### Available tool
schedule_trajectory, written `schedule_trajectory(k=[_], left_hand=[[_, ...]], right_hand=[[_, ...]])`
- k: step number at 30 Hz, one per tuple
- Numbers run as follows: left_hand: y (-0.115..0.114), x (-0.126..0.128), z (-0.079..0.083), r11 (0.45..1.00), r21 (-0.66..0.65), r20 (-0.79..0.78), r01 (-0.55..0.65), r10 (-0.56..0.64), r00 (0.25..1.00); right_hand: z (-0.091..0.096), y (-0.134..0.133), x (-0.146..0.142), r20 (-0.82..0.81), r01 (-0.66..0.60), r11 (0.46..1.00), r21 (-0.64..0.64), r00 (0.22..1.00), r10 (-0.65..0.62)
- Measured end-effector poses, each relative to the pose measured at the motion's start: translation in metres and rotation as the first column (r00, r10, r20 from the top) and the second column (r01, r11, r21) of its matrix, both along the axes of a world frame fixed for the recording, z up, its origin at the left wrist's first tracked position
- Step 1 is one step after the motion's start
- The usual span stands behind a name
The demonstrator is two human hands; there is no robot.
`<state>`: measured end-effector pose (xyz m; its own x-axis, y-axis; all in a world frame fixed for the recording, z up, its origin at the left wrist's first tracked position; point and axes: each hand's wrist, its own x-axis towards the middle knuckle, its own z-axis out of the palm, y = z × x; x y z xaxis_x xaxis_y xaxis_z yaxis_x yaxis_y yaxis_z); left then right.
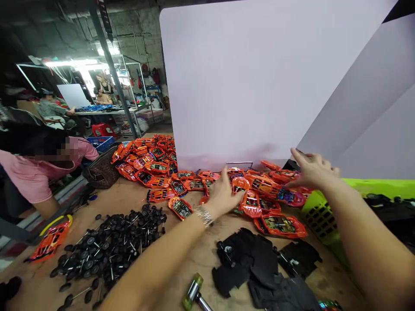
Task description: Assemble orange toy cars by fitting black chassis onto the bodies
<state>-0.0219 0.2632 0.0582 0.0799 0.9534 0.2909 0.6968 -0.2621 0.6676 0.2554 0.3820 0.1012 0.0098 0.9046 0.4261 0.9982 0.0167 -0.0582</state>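
Note:
My left hand (222,198), with a metal-banded watch (204,215) on the wrist, is over the pile of orange toy car bodies (251,204). Its thumb and a finger point apart, and I make out nothing held; the other fingers are partly hidden. To the right my right hand (314,170) is raised with fingers spread, beside a purple-and-orange car body (292,196) at the pile's edge. Below the hands, black plastic car bases (264,259) lie in a heap, next to a hammer (193,291) with yellowish-green heads.
A large white board (233,86) stands behind the pile. Black wheels on axles (110,246) are heaped at left. At right is a lime-green basket (320,218) with black parts behind. A person in pink (29,172) leans in at left, near another orange car body (52,239).

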Motion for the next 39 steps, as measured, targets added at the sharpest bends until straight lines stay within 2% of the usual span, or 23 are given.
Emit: schedule_trajectory(k=[1, 3, 4, 5, 6, 7, 8, 9, 10, 11, 14, 16, 18, 21, 24, 26, 28, 30, 31, 32, 34, 36, 39], left_hand=[[-0.017, -0.027, -0.004, 0.998, -0.004, -0.237, -0.057, 0.055, 0.970], [-0.055, -0.087, -0.014, 0.982, -0.030, -0.355, -0.186, 0.164, 0.921], [-0.073, -0.114, -0.020, 0.967, -0.036, -0.396, -0.253, 0.219, 0.892], [-0.090, -0.138, -0.025, 0.949, -0.038, -0.434, -0.312, 0.265, 0.861], [-0.106, -0.157, -0.030, 0.936, -0.041, -0.468, -0.350, 0.291, 0.835], [-0.121, -0.171, -0.035, 0.927, -0.048, -0.496, -0.373, 0.302, 0.814], [-0.133, -0.180, -0.038, 0.922, -0.054, -0.518, -0.384, 0.303, 0.800], [-0.143, -0.186, -0.039, 0.919, -0.057, -0.539, -0.390, 0.301, 0.787], [-0.151, -0.188, -0.039, 0.918, -0.061, -0.563, -0.392, 0.293, 0.773], [-0.155, -0.190, -0.037, 0.916, -0.071, -0.587, -0.394, 0.282, 0.759], [-0.146, -0.201, -0.024, 0.892, -0.143, -0.583, -0.429, 0.274, 0.765], [-0.120, -0.220, -0.014, 0.850, -0.190, -0.497, -0.492, 0.349, 0.795], [-0.084, -0.247, -0.009, 0.798, -0.173, -0.448, -0.577, 0.457, 0.768], [-0.027, -0.279, -0.016, 0.703, -0.218, -0.373, -0.677, 0.581, 0.723], [0.006, -0.282, -0.039, 0.648, -0.287, -0.313, -0.705, 0.632, 0.709], [0.009, -0.273, -0.055, 0.662, -0.307, -0.283, -0.683, 0.622, 0.730], [0.000, -0.266, -0.067, 0.722, -0.327, -0.259, -0.610, 0.552, 0.792], [-0.014, -0.267, -0.073, 0.816, -0.354, -0.233, -0.457, 0.397, 0.888], [-0.020, -0.270, -0.074, 0.878, -0.349, -0.214, -0.328, 0.267, 0.940], [-0.024, -0.274, -0.075, 0.911, -0.331, -0.204, -0.246, 0.186, 0.961], [-0.027, -0.279, -0.077, 0.941, -0.250, -0.192, -0.230, 0.184, 0.964], [-0.024, -0.276, -0.078, 0.946, -0.182, -0.159, -0.267, 0.240, 0.958], [-0.023, -0.255, -0.072, 0.947, -0.147, -0.072, -0.285, 0.277, 0.958]], right_hand=[[0.002, -0.005, -0.015, -0.010, -0.011, 0.996, -0.084, 1.000, 0.011], [0.002, -0.025, -0.065, -0.030, -0.098, 0.992, -0.084, 0.995, 0.096], [0.000, -0.038, -0.097, -0.065, -0.206, 0.974, -0.097, 0.978, 0.200], [-0.004, -0.052, -0.133, -0.106, -0.361, 0.923, -0.132, 0.931, 0.349], [-0.011, -0.064, -0.170, -0.148, -0.550, 0.815, -0.184, 0.835, 0.530], [-0.018, -0.075, -0.207, -0.201, -0.696, 0.676, -0.241, 0.717, 0.667], [-0.027, -0.083, -0.242, -0.245, -0.776, 0.539, -0.327, 0.621, 0.745], [-0.035, -0.088, -0.272, -0.281, -0.798, 0.436, -0.416, 0.569, 0.773], [-0.042, -0.089, -0.298, -0.311, -0.795, 0.370, -0.481, 0.549, 0.776], [-0.048, -0.086, -0.319, -0.332, -0.776, 0.340, -0.532, 0.560, 0.759], [-0.060, -0.067, -0.351, -0.359, -0.699, 0.345, -0.626, 0.651, 0.669], [-0.066, -0.054, -0.354, -0.346, -0.651, 0.337, -0.680, 0.690, 0.635], [-0.072, -0.047, -0.352, -0.313, -0.621, 0.328, -0.712, 0.699, 0.643], [-0.079, -0.043, -0.351, -0.285, -0.616, 0.353, -0.704, 0.700, 0.655], [-0.082, -0.042, -0.355, -0.310, -0.625, 0.366, -0.689, 0.712, 0.631], [-0.083, -0.039, -0.359, -0.322, -0.630, 0.367, -0.685, 0.713, 0.623], [-0.083, -0.037, -0.360, -0.342, -0.651, 0.363, -0.666, 0.700, 0.627], [-0.081, -0.035, -0.358, -0.367, -0.675, 0.364, -0.642, 0.687, 0.627], [-0.080, -0.035, -0.357, -0.373, -0.679, 0.367, -0.635, 0.687, 0.624], [-0.078, -0.037, -0.356, -0.371, -0.679, 0.371, -0.634, 0.688, 0.624], [-0.073, -0.044, -0.353, -0.346, -0.681, 0.375, -0.629, 0.677, 0.650], [-0.070, -0.054, -0.349, -0.311, -0.725, 0.365, -0.584, 0.615, 0.725], [-0.066, -0.070, -0.334, -0.263, -0.793, 0.381, -0.475, 0.541, 0.799]])
